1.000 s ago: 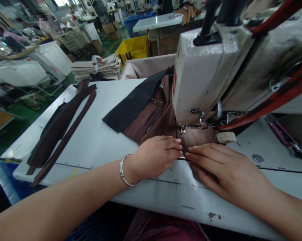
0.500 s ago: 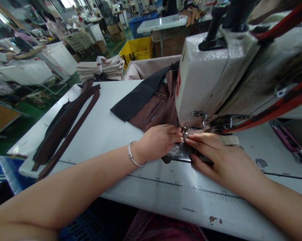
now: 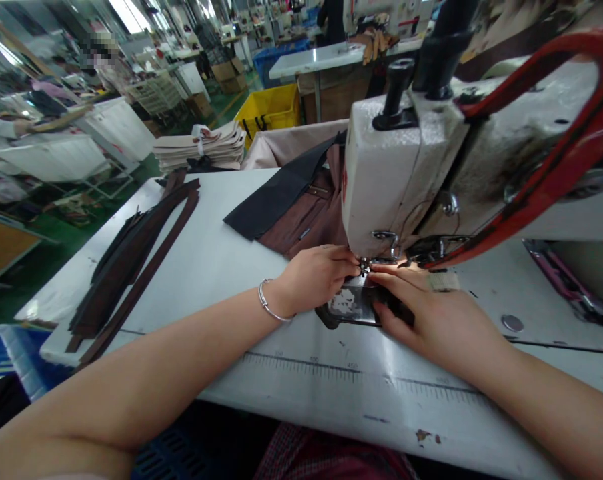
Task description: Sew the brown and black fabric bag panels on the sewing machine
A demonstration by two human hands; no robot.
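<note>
At the presser foot of a white sewing machine, my left hand has its fingers curled together on the near edge of a brown fabric panel. The panel carries a zipper and a black fabric piece, and it runs back along the machine's left side. Just right of the presser foot, my right hand lies with fingers stretched out, its thumb resting by the metal bed plate. Whatever fabric lies under the right fingers is mostly hidden.
Brown and black strips lie on the left of the white table. A blue basket stands at its left edge. Behind are a tied stack of pale pieces and a yellow crate. A red tube crosses the machine.
The view has shifted slightly, so the machine appears a little further left and lower. Both hands stay beside the presser foot, and the panel has barely moved.
</note>
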